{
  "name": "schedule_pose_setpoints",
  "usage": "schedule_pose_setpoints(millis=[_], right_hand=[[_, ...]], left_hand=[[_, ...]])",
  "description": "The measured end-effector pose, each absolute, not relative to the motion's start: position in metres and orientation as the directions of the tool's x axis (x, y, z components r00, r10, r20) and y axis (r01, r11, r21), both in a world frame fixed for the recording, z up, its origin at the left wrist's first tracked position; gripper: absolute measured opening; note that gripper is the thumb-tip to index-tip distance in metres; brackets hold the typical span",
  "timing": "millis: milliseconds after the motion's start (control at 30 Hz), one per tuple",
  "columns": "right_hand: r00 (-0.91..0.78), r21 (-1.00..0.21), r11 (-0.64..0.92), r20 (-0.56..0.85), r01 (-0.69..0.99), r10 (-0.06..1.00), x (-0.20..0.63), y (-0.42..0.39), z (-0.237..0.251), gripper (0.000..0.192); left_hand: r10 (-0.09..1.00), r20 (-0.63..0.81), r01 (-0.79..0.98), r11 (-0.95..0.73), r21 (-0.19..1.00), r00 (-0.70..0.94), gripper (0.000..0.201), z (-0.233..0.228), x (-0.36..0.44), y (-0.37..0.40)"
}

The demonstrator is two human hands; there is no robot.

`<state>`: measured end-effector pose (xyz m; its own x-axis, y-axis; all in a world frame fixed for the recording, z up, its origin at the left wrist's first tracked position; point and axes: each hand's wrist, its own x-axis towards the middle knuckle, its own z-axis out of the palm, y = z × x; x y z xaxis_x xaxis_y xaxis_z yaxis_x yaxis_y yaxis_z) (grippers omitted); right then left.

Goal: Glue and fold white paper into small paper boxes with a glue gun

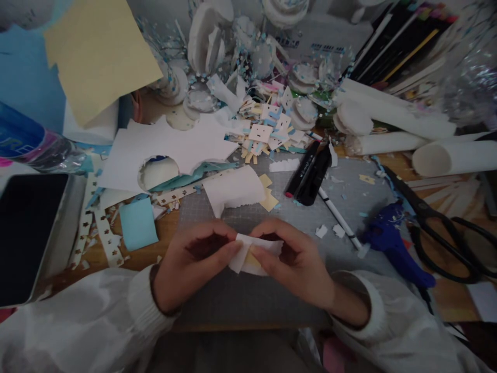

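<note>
Left hand (192, 264) pinches the left end of a small white paper scrap (248, 254), thumb and fingers pressed together on it; the right hand (295, 261) pinches the right end the same way. The scrap sits between them over the grey cutting mat (349, 207), with a yellowish layer showing underneath. This looks like a folding or peeling step, so the next move probably calls for a steady grip and a fine pull. At ten o'clock lies a blue paper square (137, 224); at one o'clock black markers (310, 173); at three o'clock a blue glue gun (392, 241) and black scissors (446, 233).
</note>
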<state>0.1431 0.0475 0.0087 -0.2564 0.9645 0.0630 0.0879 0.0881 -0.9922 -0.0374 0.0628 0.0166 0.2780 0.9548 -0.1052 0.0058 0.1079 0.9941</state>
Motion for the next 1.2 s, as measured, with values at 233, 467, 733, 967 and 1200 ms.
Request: schedule_pose_setpoints(millis=[233,467,733,967,1200], right_hand=[[-0.288,-0.995,-0.101,-0.102,0.018,0.952,0.1401,0.0427,0.0096,0.007],[-0.353,-0.970,-0.234,-0.195,-0.070,0.915,0.1385,0.0382,0.0071,0.010],[-0.282,-0.988,-0.152,-0.141,-0.016,0.949,0.1378,0.0420,0.0113,0.013],[-0.216,-0.999,-0.049,-0.047,-0.004,0.975,0.1401,0.0437,0.0126,0.011],[-0.183,-0.992,0.048,0.025,0.120,0.983,0.1388,0.0425,0.0116,0.008]], left_hand=[[0.963,-0.161,-0.002,0.165,0.986,0.216,0.006,0.0118,-0.0397,0.0611],[0.938,-0.252,0.006,0.258,0.966,0.237,0.010,0.0141,-0.0402,0.0624],[0.921,-0.160,0.069,0.145,0.987,0.355,0.005,0.0154,-0.0384,0.0621],[0.889,-0.085,0.136,0.026,0.990,0.450,0.015,0.0171,-0.0400,0.0608],[0.868,-0.009,0.194,-0.101,0.976,0.497,0.015,0.0196,-0.0402,0.0602]])
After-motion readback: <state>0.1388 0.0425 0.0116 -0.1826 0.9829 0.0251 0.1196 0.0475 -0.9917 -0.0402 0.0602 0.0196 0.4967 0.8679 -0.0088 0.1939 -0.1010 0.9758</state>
